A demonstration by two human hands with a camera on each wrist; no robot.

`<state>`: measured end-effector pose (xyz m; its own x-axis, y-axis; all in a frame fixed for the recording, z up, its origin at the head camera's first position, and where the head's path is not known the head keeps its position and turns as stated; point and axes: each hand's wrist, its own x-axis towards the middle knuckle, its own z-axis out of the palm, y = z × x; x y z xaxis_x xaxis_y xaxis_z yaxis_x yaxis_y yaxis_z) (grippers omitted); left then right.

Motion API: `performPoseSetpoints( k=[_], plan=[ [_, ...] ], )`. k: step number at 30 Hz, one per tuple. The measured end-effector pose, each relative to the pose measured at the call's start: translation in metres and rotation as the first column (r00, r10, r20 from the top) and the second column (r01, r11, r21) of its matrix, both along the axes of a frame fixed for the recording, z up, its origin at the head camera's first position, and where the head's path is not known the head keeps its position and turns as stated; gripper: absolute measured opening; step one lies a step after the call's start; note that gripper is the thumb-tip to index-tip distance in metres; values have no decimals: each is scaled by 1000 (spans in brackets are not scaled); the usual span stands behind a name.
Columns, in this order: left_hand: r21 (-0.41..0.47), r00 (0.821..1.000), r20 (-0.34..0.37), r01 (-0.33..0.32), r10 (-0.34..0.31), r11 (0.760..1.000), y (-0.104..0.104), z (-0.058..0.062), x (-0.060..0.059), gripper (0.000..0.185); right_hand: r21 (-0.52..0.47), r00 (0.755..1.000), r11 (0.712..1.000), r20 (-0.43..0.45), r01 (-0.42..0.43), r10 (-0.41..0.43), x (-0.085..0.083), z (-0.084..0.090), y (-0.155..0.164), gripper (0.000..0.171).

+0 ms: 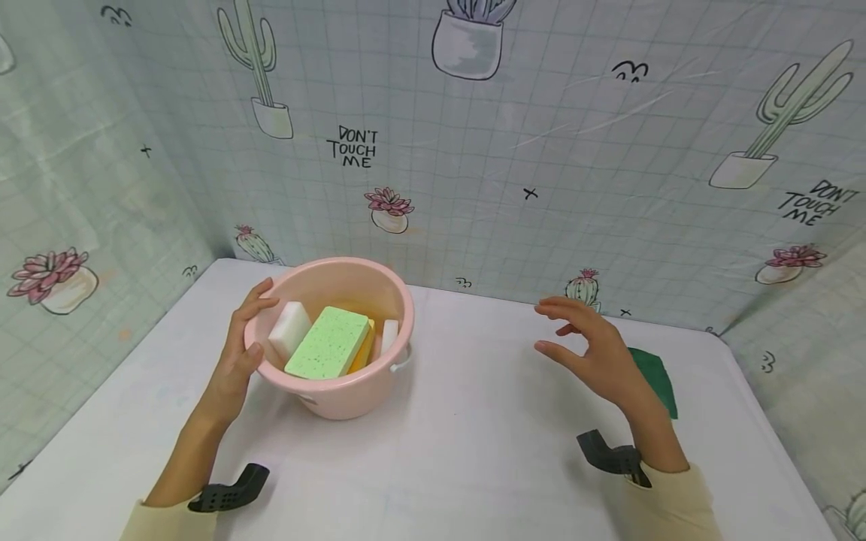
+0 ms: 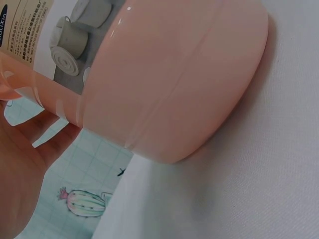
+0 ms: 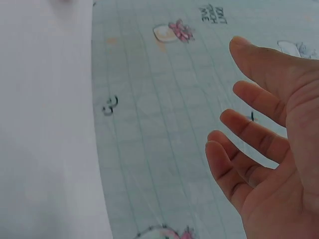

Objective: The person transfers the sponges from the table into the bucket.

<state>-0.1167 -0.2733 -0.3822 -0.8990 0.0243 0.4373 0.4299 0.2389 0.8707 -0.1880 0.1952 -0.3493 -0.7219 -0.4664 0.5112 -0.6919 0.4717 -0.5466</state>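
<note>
From the head view we saw our left hand (image 1: 238, 353) grasping the pink bucket (image 1: 352, 391) rim, sponges (image 1: 328, 342) inside, on the far-left tabletop (image 1: 473, 451); our right hand (image 1: 595, 353) hovered released. A green cloth (image 1: 659, 379) lay half hidden behind it. Only the left wrist view showed the bucket's label (image 2: 50, 35), cut off.

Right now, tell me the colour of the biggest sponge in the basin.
Light green sponge with darker speckles; head view shows it best.

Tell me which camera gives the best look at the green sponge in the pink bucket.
The head view. It looks down into the pink bucket, where the green sponge lies on top of other sponges, while the left hand grips the rim. The left wrist view shows only the bucket's outer wall; the right wrist view shows neither.
</note>
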Motion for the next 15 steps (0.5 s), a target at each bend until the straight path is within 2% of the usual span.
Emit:
performPoseSetpoints(
  k=[4,8,15],
  plan=[
    [2,1000,-2,0,0,1000,0,0,0,53,32,998,997,-5,65,-65,4,-2,24,58],
    [-2,1000,-1,1,-1,1000,0,-1,0,53,55,986,986,39,158,-161,11,-4,43,53],
    [1,1000,-9,16,-16,1000,0,-1,0,53,69,939,946,119,317,-324,21,-21,79,45]
  ],
)
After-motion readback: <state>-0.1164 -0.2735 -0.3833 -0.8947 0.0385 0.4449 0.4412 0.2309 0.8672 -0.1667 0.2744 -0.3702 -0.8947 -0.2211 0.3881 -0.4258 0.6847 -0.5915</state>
